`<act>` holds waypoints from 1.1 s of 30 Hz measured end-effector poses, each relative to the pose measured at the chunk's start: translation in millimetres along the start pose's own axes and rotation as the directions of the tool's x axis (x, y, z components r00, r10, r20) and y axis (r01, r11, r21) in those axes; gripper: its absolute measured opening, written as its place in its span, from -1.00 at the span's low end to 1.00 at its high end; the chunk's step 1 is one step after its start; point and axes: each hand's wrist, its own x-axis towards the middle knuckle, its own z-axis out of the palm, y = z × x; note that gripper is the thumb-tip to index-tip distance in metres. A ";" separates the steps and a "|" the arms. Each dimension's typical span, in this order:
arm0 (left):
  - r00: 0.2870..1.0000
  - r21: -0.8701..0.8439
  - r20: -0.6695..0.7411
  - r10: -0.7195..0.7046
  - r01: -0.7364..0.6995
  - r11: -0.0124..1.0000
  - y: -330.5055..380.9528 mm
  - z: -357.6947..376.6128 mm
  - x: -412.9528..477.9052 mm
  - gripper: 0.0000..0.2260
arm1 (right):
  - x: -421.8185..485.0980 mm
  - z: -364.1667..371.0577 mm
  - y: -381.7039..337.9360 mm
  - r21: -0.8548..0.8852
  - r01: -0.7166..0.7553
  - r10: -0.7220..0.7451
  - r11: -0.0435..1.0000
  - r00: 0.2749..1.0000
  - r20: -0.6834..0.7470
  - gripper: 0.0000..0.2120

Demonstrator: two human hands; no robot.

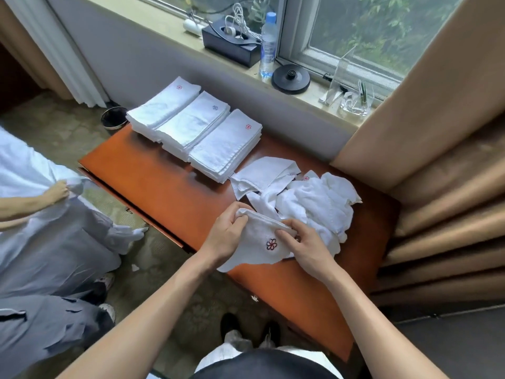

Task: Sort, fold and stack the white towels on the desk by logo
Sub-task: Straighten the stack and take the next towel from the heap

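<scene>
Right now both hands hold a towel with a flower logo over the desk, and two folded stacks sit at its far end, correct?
Not quite: the head view shows three folded towel stacks, not two. The rest holds: the left hand and right hand grip the flower-logo towel over the desk.

3 folded stacks (195,129) on desk (164,187), loose pile (314,203) right.

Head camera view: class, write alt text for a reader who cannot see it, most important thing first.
A left hand and right hand grip a white towel with a red-and-blue flower logo above a reddish desk. Three stacks of folded towels sit side by side at its far end; a heap of unfolded towels lies beside the hands.
</scene>
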 end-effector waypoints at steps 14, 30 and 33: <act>0.976 0.245 -0.174 0.128 -0.083 0.966 13.1 -46.4 21.8 -0.81 | 56.5 10.8 -24.0 0.098 0.107 -0.105 0.989 0.994 -0.026 -0.83; 1.000 0.079 -0.007 0.029 -0.028 0.996 -32.1 -218.2 122.4 -0.89 | 172.7 137.1 -101.5 0.071 -0.019 0.033 0.997 0.979 -0.200 -0.90; 0.998 0.034 0.032 0.047 -0.048 0.998 -28.7 -244.6 135.7 -0.90 | 187.5 151.9 -116.3 0.076 -0.011 0.028 0.997 0.973 -0.230 -0.91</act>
